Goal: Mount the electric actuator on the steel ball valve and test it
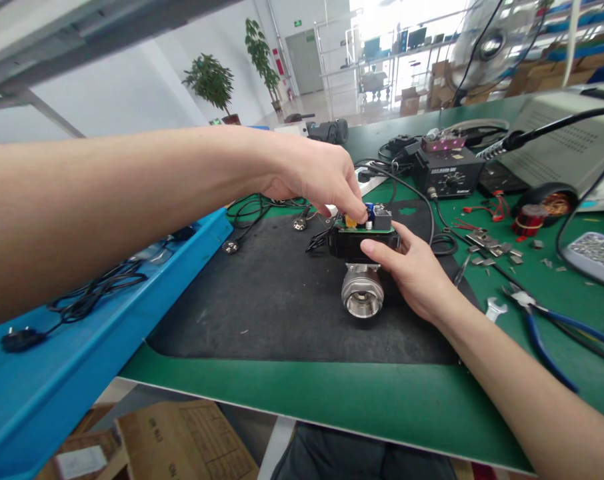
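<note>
A black actuator housing (351, 245) with a green circuit board (377, 231) on top sits on a round metal valve (362, 292), upright on the black mat (282, 293). My right hand (415, 267) wraps the housing's right side, thumb on its front. From the left, my left hand (335, 183) reaches over the board, its fingertips pinched together among the components beside a blue part (369, 209). What lies between those fingertips is hidden.
A blue tray (172, 293) with black cables borders the mat at left. To the right are a soldering station (449, 170), a red wire spool (529, 220), metal pieces, a wrench (495, 309), blue-handled pliers (537, 333) and a screw tray (597, 257).
</note>
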A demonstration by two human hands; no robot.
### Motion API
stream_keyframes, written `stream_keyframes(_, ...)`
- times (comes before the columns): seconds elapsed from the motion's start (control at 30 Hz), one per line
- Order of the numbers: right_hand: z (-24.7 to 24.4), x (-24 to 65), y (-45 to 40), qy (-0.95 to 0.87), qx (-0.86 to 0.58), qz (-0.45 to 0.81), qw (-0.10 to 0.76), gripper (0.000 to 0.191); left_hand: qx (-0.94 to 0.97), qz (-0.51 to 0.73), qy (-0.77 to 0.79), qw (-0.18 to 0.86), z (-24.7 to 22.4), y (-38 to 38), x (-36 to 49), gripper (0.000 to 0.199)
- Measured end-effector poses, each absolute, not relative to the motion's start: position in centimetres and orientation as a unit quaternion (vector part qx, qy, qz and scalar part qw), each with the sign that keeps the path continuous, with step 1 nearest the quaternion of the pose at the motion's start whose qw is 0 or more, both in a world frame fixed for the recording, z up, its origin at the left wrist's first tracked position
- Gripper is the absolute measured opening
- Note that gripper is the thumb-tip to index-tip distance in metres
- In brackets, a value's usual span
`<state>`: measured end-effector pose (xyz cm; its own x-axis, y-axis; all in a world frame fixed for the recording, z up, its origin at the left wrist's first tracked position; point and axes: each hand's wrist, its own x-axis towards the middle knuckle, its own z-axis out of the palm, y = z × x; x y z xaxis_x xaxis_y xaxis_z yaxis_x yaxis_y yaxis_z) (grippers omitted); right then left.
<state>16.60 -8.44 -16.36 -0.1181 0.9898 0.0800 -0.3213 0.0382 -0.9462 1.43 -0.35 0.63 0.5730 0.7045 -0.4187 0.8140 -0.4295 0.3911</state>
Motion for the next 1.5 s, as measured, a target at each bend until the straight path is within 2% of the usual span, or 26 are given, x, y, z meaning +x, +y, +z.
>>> stream_keyframes(1.5, -16.26, 16.7, -8.45, -0.458, -0.358, 0.594, 0.556, 0.067, 0.836, -0.084, 0.458, 0.29, 0.5, -0.51, 1.43, 0.028)
